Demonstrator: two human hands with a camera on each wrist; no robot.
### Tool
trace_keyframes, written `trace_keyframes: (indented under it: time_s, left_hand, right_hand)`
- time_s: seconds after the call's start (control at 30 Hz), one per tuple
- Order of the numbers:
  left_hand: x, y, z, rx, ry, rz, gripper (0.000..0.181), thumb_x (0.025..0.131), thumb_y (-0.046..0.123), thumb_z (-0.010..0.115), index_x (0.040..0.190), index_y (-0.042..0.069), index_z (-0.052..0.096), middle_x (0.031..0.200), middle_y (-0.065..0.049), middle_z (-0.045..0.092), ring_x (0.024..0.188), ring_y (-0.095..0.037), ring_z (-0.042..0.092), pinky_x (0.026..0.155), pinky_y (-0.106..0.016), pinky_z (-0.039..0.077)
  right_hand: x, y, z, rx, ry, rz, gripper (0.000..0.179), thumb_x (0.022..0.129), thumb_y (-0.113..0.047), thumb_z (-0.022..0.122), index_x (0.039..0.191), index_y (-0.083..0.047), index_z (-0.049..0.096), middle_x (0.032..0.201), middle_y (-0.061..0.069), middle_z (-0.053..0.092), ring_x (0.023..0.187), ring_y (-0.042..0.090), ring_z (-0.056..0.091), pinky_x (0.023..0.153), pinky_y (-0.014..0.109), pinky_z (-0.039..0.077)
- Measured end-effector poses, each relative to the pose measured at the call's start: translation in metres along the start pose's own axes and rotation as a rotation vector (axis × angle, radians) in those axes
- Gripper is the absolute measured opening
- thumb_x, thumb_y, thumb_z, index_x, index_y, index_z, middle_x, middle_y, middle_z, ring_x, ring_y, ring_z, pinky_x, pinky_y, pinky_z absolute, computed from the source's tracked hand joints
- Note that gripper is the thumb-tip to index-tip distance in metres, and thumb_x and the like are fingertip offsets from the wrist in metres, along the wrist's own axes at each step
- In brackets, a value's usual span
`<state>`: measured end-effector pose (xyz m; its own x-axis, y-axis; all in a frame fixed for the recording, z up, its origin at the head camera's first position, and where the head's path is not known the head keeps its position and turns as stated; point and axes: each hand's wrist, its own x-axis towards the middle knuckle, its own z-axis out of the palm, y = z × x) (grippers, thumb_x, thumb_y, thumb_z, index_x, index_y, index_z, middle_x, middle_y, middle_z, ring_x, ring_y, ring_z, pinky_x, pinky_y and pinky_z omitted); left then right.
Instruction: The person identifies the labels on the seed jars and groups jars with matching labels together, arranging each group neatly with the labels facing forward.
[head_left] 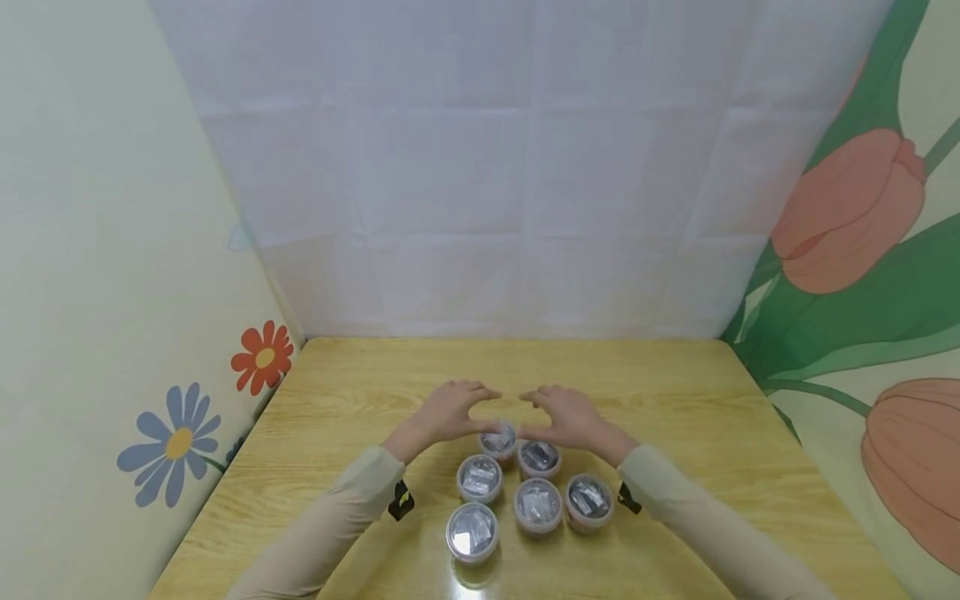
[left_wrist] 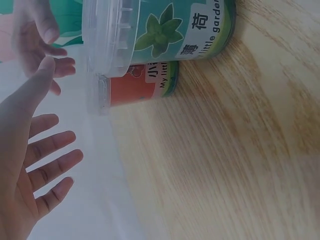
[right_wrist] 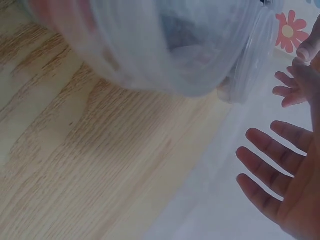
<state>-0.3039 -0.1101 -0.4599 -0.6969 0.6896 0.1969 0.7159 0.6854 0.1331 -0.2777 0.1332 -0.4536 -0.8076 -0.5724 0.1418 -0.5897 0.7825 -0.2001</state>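
Observation:
Several small round plastic tubs with clear lids stand upright in a cluster. My left hand [head_left: 452, 412] and right hand [head_left: 567, 418] hover over the far end of the cluster, facing each other, fingers spread and nothing in either. Beneath the thumbs are the farthest tub [head_left: 497, 443] and a dark-topped tub [head_left: 540, 460]. Silvery packets show through the lids. In the left wrist view, a green-labelled tub [left_wrist: 172, 31] bears a leaf picture and "little garden"; behind it is a red-labelled tub [left_wrist: 132, 86]. A blurred tub [right_wrist: 195, 55] fills the top of the right wrist view.
Nearer the front stand a left tub [head_left: 480, 478], a middle tub [head_left: 537, 507], a right tub [head_left: 589, 503] and the nearest tub [head_left: 472, 533]. The wooden table [head_left: 360, 375] meets a white cloth backdrop [head_left: 525, 208]. Flower-painted walls flank it.

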Motion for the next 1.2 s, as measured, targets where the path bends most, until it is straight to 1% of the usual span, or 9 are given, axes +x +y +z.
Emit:
trace_keyframes:
  time_s: [0.2, 0.3, 0.43, 0.57, 0.63, 0.8, 0.93, 1.03, 1.2]
  left_hand:
    - [-0.002, -0.001, 0.004, -0.001, -0.011, 0.023, 0.064, 0.078, 0.064, 0.058, 0.123, 0.018, 0.059, 0.113, -0.001, 0.064, 0.097, -0.016, 0.06, 0.085, -0.039, 0.049]
    - [-0.003, -0.002, 0.006, 0.011, -0.01, 0.044, 0.062, 0.077, 0.062, 0.06, 0.122, 0.018, 0.061, 0.107, 0.001, 0.065, 0.087, -0.013, 0.06, 0.078, -0.034, 0.05]
    - [-0.003, -0.003, 0.009, 0.028, -0.014, 0.056, 0.062, 0.076, 0.064, 0.06, 0.119, 0.019, 0.062, 0.101, 0.004, 0.065, 0.078, -0.009, 0.058, 0.071, -0.028, 0.048]
    - [-0.005, -0.005, 0.014, 0.014, -0.045, 0.037, 0.066, 0.075, 0.069, 0.057, 0.12, 0.021, 0.062, 0.104, 0.005, 0.066, 0.083, -0.009, 0.06, 0.076, -0.031, 0.048]
    - [-0.006, -0.005, 0.015, 0.008, -0.056, 0.033, 0.067, 0.074, 0.071, 0.055, 0.12, 0.022, 0.061, 0.104, 0.005, 0.066, 0.083, -0.009, 0.06, 0.076, -0.03, 0.048]
    - [-0.007, -0.005, 0.017, 0.008, -0.062, 0.037, 0.072, 0.072, 0.076, 0.051, 0.118, 0.022, 0.062, 0.097, 0.007, 0.066, 0.078, -0.007, 0.06, 0.069, -0.024, 0.047]
    - [-0.008, -0.004, 0.017, -0.003, -0.071, 0.026, 0.075, 0.07, 0.078, 0.05, 0.117, 0.022, 0.063, 0.094, 0.008, 0.066, 0.078, -0.009, 0.061, 0.069, -0.025, 0.047]
    - [-0.008, -0.003, 0.017, -0.002, -0.077, 0.015, 0.076, 0.068, 0.079, 0.051, 0.117, 0.022, 0.063, 0.091, 0.009, 0.066, 0.075, -0.006, 0.058, 0.067, -0.025, 0.045]
    - [-0.007, -0.001, 0.017, 0.01, -0.093, 0.021, 0.079, 0.067, 0.08, 0.052, 0.12, 0.022, 0.062, 0.087, 0.009, 0.066, 0.066, -0.002, 0.053, 0.059, -0.019, 0.043]
  right_hand:
    - [0.0, -0.001, 0.003, -0.024, -0.014, -0.014, 0.07, 0.079, -0.062, 0.06, 0.13, -0.015, 0.053, 0.107, 0.004, 0.065, 0.091, 0.019, 0.061, 0.074, 0.037, 0.051]
    - [0.0, 0.0, 0.006, -0.035, -0.022, -0.025, 0.069, 0.078, -0.063, 0.059, 0.129, -0.016, 0.053, 0.105, 0.003, 0.065, 0.089, 0.017, 0.061, 0.071, 0.034, 0.051]
    - [0.001, -0.001, 0.008, -0.005, -0.026, -0.049, 0.07, 0.077, -0.064, 0.06, 0.127, -0.015, 0.055, 0.103, 0.004, 0.066, 0.087, 0.017, 0.061, 0.07, 0.034, 0.051]
    - [0.001, -0.003, 0.01, -0.001, -0.047, -0.054, 0.072, 0.076, -0.067, 0.058, 0.126, -0.016, 0.056, 0.102, 0.003, 0.066, 0.085, 0.015, 0.061, 0.068, 0.03, 0.05]
    - [0.002, -0.004, 0.011, -0.015, -0.059, -0.052, 0.073, 0.075, -0.069, 0.056, 0.126, -0.017, 0.056, 0.101, 0.002, 0.066, 0.084, 0.014, 0.06, 0.067, 0.028, 0.049]
    - [0.002, -0.006, 0.013, -0.041, -0.066, -0.07, 0.074, 0.074, -0.072, 0.055, 0.123, -0.016, 0.059, 0.097, 0.002, 0.066, 0.08, 0.013, 0.06, 0.063, 0.026, 0.049]
    - [0.003, -0.006, 0.015, -0.049, -0.074, -0.082, 0.073, 0.074, -0.072, 0.055, 0.121, -0.016, 0.06, 0.098, 0.001, 0.067, 0.08, 0.013, 0.062, 0.063, 0.026, 0.049]
    - [0.003, -0.005, 0.018, -0.072, -0.077, -0.093, 0.072, 0.074, -0.072, 0.055, 0.12, -0.017, 0.061, 0.097, -0.001, 0.067, 0.08, 0.011, 0.062, 0.063, 0.024, 0.049]
    - [0.003, -0.007, 0.02, -0.107, -0.072, -0.118, 0.071, 0.074, -0.071, 0.056, 0.118, -0.016, 0.062, 0.094, -0.002, 0.067, 0.076, 0.01, 0.06, 0.061, 0.024, 0.048]
